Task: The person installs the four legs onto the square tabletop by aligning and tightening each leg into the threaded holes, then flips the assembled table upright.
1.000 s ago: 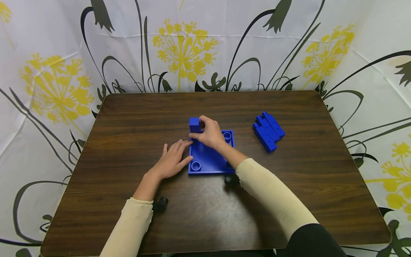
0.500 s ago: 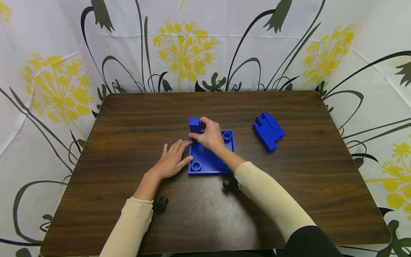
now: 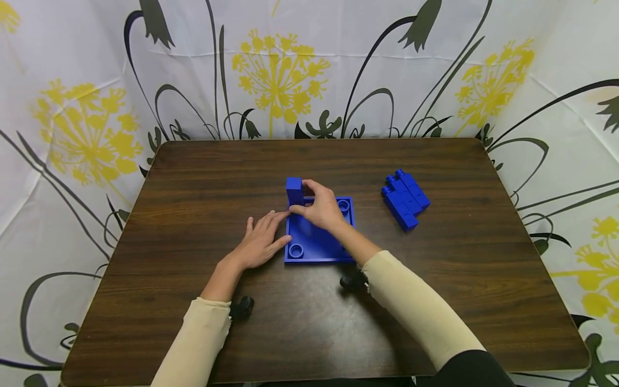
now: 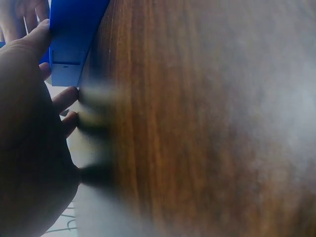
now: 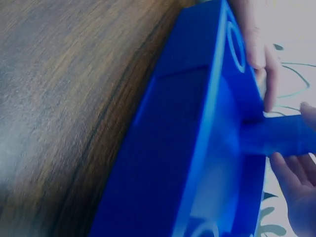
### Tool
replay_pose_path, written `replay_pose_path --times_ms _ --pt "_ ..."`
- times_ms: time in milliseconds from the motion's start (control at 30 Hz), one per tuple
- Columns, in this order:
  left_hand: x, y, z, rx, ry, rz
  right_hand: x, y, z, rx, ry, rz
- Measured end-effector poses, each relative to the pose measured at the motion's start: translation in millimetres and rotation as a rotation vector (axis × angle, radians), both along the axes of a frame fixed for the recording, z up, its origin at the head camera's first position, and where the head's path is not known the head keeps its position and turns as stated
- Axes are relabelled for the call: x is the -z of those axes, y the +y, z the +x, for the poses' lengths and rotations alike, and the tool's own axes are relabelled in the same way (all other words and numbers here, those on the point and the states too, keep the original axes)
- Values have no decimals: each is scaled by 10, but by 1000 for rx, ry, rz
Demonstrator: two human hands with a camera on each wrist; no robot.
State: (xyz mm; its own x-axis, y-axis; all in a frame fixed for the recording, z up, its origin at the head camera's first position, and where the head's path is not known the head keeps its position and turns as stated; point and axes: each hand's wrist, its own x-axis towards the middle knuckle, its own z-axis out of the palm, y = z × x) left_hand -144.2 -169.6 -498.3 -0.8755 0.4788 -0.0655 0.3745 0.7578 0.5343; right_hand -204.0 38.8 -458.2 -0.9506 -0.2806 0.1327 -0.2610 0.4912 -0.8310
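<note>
A shallow blue square tray-like panel (image 3: 314,242) with a raised rim and round corner sockets lies on the table. At its far left corner stands a blue square post (image 3: 294,191), upright; its lower end shows inside the rim in the right wrist view. My right hand (image 3: 321,208) holds this post between thumb and fingers, low down. In the right wrist view the fingers (image 5: 291,182) lie along one side of the post. My left hand (image 3: 261,240) rests against the panel's left edge, fingers mostly straight, thumb at the rim near the front left socket (image 3: 296,251).
Several blue posts (image 3: 405,200) with knobbed ends lie side by side to the right of the panel. They rest on a dark wooden table (image 3: 203,177). A white flowered curtain (image 3: 193,64) hangs behind and beside it.
My right hand has shifted slightly toward me and down the post, showing more of the post's front. The left hand and the panel stay in place.
</note>
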Motion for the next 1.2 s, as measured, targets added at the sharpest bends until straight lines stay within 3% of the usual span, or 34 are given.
replay_pose_path --times_ms 167,267,400,533,700,800,967,1200 --pt "-13 16 5 -2 -3 -6 -84 259 58 -35 -25 -61" --pt "-11 19 4 -1 -10 -12 -125 492 94 18 -7 -37" --pt "17 14 2 -2 -9 -12 -121 850 148 164 15 52" --pt "33 15 3 -3 -5 -7 -83 1229 243 370 51 220" --pt "-2 17 16 7 -15 -14 -12 1610 408 566 -11 433" --pt "-23 12 23 9 -18 -24 40 1740 484 595 -46 488" --pt "-24 0 17 9 -16 -31 106 1813 533 601 -38 527" --pt "-20 5 18 13 -12 -7 217 1832 539 595 -2 514"
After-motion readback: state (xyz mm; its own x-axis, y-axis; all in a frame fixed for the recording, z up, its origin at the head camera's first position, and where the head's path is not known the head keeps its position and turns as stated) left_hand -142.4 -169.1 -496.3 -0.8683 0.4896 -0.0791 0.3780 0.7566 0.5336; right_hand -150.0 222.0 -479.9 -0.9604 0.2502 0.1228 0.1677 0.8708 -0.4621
